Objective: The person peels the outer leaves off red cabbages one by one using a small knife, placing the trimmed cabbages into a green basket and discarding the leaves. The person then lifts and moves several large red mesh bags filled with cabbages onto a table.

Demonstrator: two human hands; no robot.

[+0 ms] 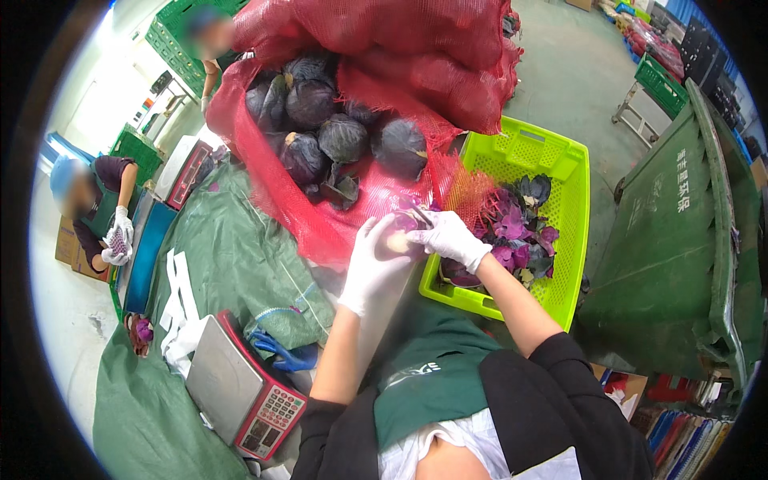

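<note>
In my white-gloved left hand (367,264) rests a red cabbage (399,231), its pale stem end turned towards my right hand. My right hand (447,239), also gloved, grips a knife (422,215) with a dark blade held against the cabbage. Just beyond my hands lies a torn-open red mesh sack (270,192) with several whole red cabbages (343,138) in it. Below my right forearm a lime-green plastic crate (567,240) holds loose purple leaves (513,225) and trimmings.
At my left stands a digital scale (225,378) near blue gloves (288,354) and a green tarp (234,228). Full red sacks (408,36) are piled ahead. A large green waste bin (654,240) flanks the crate. Two co-workers (99,204) stand at the left, one holding a netted item.
</note>
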